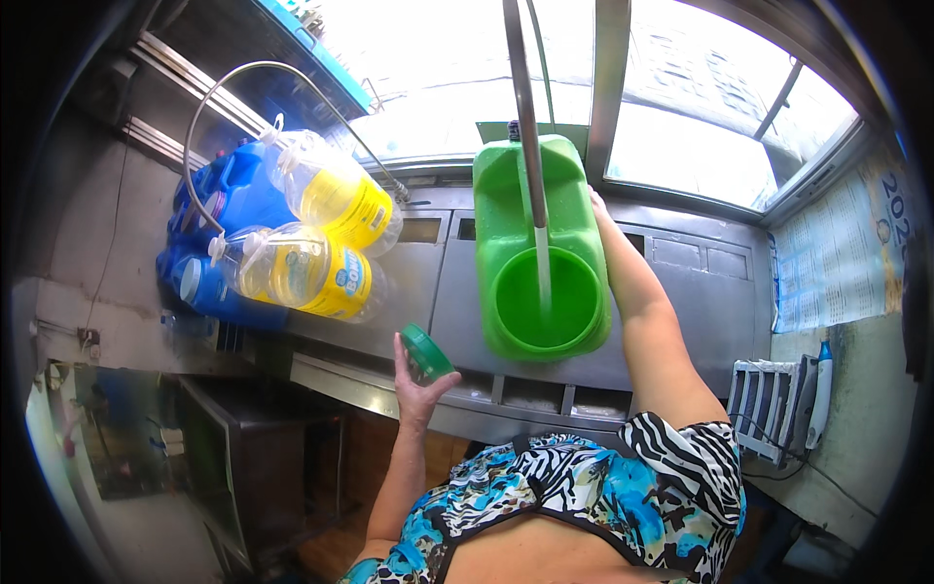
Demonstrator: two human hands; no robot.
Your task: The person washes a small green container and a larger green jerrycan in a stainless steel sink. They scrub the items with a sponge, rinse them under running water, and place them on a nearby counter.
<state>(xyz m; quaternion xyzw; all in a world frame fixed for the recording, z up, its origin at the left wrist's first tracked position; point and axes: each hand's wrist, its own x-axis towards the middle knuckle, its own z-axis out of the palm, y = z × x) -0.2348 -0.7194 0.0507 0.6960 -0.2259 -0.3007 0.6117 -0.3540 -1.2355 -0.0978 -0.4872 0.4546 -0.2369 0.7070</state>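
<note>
A large green plastic jug [494, 219] stands on the metal counter in front of me, its wide round mouth turned up toward me. From a long metal tap pipe [525, 117], a stream of water [545, 277] runs down into that mouth. My left hand [418, 397] is closed round the edge of a green screw lid [426, 352], held left of the jug and in front of the counter. My right arm reaches along the jug's right side, and my right hand [596, 202] is against its far right edge. The fingers of that hand are mostly hidden behind the jug.
On the left of the metal counter [413, 307] are see-through bottles with yellow labels [341, 209] and several blue jugs [248, 190]. A bent metal hose [190, 146] arches over them. Windows [700, 107] line the back; a white rack [764, 409] stands at right.
</note>
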